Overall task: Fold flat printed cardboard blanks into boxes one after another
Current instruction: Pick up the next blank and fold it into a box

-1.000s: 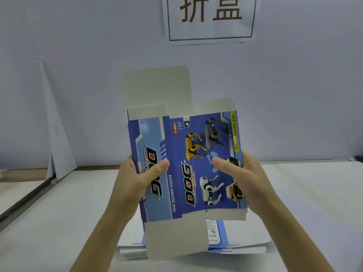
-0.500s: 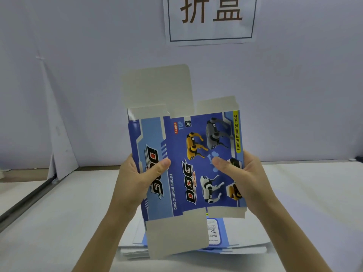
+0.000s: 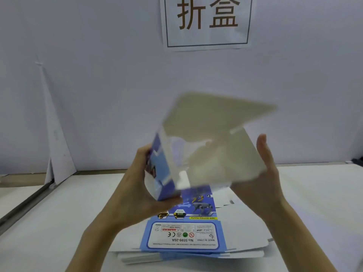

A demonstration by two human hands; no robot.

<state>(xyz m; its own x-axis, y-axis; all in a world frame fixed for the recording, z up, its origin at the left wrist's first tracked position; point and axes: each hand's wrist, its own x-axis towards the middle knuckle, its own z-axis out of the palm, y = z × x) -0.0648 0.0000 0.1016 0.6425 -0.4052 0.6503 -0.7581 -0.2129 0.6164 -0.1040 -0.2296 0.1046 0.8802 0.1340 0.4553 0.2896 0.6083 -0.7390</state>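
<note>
The fingers [image 3: 143, 154] of my left hand [image 3: 135, 193] are curled around the blue printed side of the cardboard blank [image 3: 216, 156], with the thumb [image 3: 169, 203] tucked under its lower corner, so that hand is clamped on it. The fingers [image 3: 262, 148] of my right hand [image 3: 263, 177] are straight and close together, pointing up, and the palm lies flat against the right side of the blank, pressing rather than gripping. I hold the blank in the air in front of me, above the table [image 3: 59, 213] and between my two hands. It is blurred, but I can make out that it is partly opened, with its plain white inside turned toward me and a narrow blue panel [image 3: 164, 173] showing on the left. A large white flap [image 3: 218, 112] sticks up and out from its top, tilted to the right. How the smaller flaps stand I cannot tell through the blur. Directly below my hands a stack of flat blanks [image 3: 186, 234] lies on the table. The top one is printed side up, showing robot dogs and a white label with "No. 5599-20A" and "MADE IN CHINA", upside down to me. Behind the table stands a pale wall [image 3: 98, 75] with a paper sign [image 3: 207, 22] bearing two large characters, and a white board [image 3: 57, 146] leans against the wall at the left.
</note>
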